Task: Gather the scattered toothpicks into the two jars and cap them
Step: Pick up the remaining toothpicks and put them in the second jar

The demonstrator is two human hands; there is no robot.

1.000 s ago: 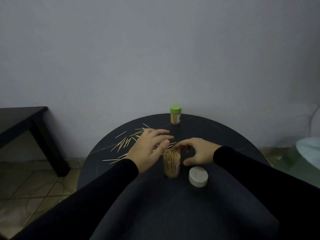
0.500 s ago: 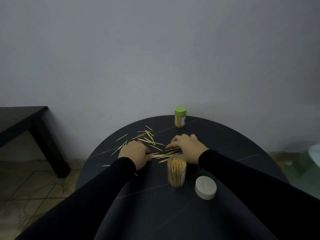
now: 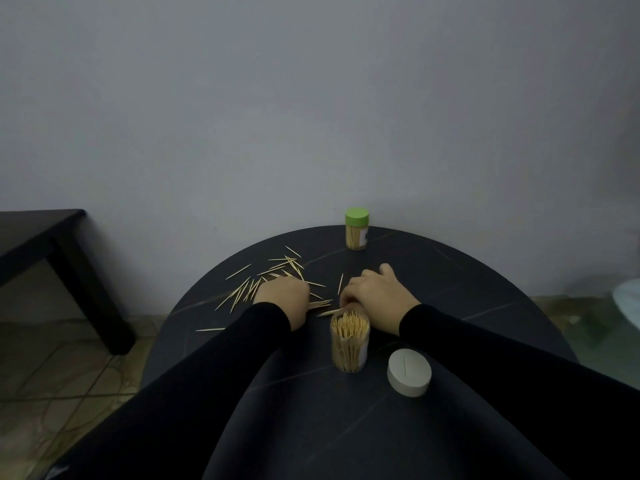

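Centrally, a round dark table (image 3: 450,306) fills the lower view and stands against a plain grey wall (image 3: 311,98); a second dark table (image 3: 38,237) stands at the left edge over a tiled floor (image 3: 52,368). Both forearms, in black sleeves (image 3: 207,375), reach forward across the tabletop. The right hand (image 3: 375,294) lies knuckles up just behind the open jar, its fingers curled down onto the surface at the near end of the scatter; whether they pinch any sticks cannot be told, since the fingertips are hidden. The left hand (image 3: 284,294) lies fist-like at the near edge of the scatter, apparently gripping a few toothpicks that project from it toward the right hand. An open clear jar (image 3: 349,342), packed with upright toothpicks, stands near the table's middle, with its white cap (image 3: 409,372) lying just to its right, apart from it. A second jar (image 3: 356,230), closed by a green cap, stands at the far rim. Loose toothpicks (image 3: 273,271) lie scattered on the left half of the table, beyond and beside the left hand.
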